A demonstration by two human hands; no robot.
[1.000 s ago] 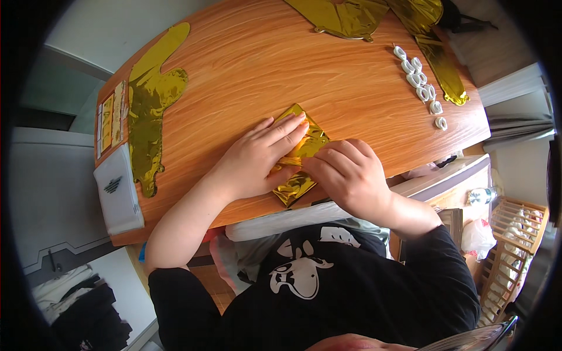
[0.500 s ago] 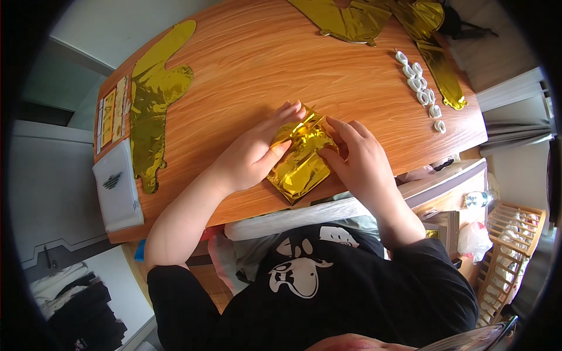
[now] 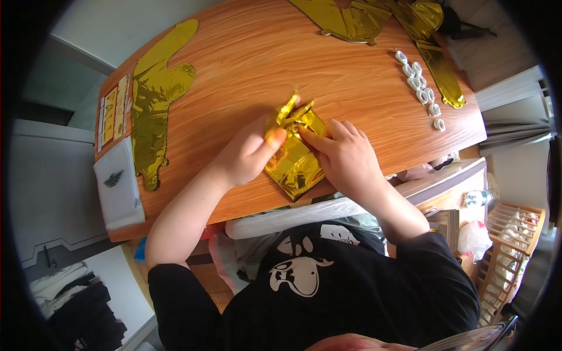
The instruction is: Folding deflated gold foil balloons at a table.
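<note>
A gold foil balloon (image 3: pixel 297 167), folded into a rough square, lies on the table near its front edge. My left hand (image 3: pixel 247 153) grips its left side, thumb on top and the other fingers mostly hidden behind the foil; the thumb is smeared by motion. A crumpled strip of the foil stands up at the far end. From the right, my right hand (image 3: pixel 349 157) has its index finger pressed onto the middle of the folded foil, with its other fingers curled in and the thumb largely out of sight.
On the wooden table (image 3: pixel 234 70), a flat gold foil balloon (image 3: pixel 155 93) lies at the left, beside a clear plastic packet (image 3: pixel 120 187) and a printed card (image 3: pixel 112 120). More gold foil (image 3: pixel 351 23) covers the far right. Several small white string coils (image 3: pixel 418 82) line the right side.
My left hand has drawn back toward me and curled round the foil's edge. The right index finger has moved left onto the foil's middle, and the far strip now stands up.
</note>
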